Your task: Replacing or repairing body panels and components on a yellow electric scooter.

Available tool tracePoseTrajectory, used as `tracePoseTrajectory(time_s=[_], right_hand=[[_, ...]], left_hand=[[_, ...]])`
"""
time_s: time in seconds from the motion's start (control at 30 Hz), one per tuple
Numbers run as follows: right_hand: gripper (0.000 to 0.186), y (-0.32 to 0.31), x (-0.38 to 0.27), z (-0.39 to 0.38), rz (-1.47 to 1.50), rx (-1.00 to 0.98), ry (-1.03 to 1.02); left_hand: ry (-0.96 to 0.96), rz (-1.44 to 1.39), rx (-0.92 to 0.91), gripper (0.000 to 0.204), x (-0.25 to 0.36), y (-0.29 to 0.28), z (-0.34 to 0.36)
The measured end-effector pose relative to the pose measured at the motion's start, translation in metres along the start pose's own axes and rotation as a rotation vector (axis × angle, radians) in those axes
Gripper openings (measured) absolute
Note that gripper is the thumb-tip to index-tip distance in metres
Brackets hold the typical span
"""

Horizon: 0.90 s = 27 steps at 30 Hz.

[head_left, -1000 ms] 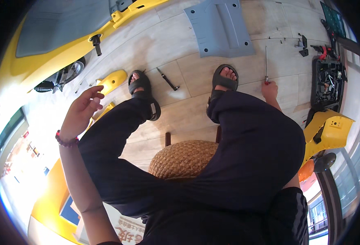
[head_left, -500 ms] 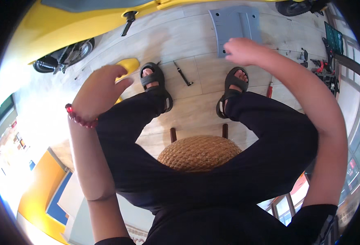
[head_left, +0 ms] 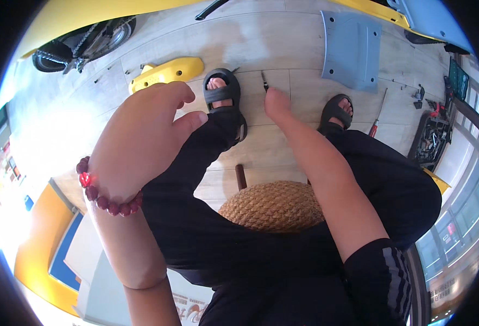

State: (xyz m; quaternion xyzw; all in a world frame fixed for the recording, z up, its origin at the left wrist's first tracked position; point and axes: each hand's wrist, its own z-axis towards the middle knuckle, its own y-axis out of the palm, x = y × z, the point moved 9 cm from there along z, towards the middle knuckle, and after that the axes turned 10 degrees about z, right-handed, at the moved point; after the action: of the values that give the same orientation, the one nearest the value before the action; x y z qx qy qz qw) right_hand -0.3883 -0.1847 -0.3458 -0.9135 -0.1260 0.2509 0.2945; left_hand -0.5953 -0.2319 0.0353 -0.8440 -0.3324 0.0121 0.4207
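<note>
My right hand (head_left: 276,104) is down at the floor between my feet, its fingers closed around a slim tool (head_left: 264,80) with a black grip and a thin metal tip. Only the tip end shows; the rest lies under my hand, and its exact kind is unclear. My left hand (head_left: 147,130), with a dark red bead bracelet (head_left: 108,205) on the wrist, hovers above my left leg. Its fingers are loosely bent, the thumb stands apart, and nothing shows in it. Beyond the left fingers, a yellow plastic cover piece (head_left: 180,69) lies on the floor.
A grey-blue plastic panel (head_left: 352,51) lies ahead to the right. A red-handled screwdriver (head_left: 377,120) rests beside my right foot, near a black tool case (head_left: 431,140) of metal parts. At upper left are a wheel (head_left: 52,56) and yellow bodywork. Beneath me is a woven stool (head_left: 272,206).
My right hand has swung left and down from near the panel onto the black-gripped tool. My left hand has come up closer to the camera. The view has shifted.
</note>
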Motion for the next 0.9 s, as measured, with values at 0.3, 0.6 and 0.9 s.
tracePoseTrajectory(time_s=[0.3, 0.6, 0.9], right_hand=[[0.019, -0.137, -0.076, -0.035, 0.472, 0.081, -0.34], [0.023, -0.311, -0.15, -0.239, 0.689, -0.219, -0.516], [0.022, -0.338, -0.101, -0.31, 1.115, -0.231, -0.398]], left_hand=[[0.132, 0.013, 0.21, 0.031, 0.009, -0.016, 0.016], [0.349, -0.471, 0.308, 0.027, 0.072, -0.057, 0.005], [0.581, -0.99, 0.108, 0.022, 0.132, -0.043, -0.022]])
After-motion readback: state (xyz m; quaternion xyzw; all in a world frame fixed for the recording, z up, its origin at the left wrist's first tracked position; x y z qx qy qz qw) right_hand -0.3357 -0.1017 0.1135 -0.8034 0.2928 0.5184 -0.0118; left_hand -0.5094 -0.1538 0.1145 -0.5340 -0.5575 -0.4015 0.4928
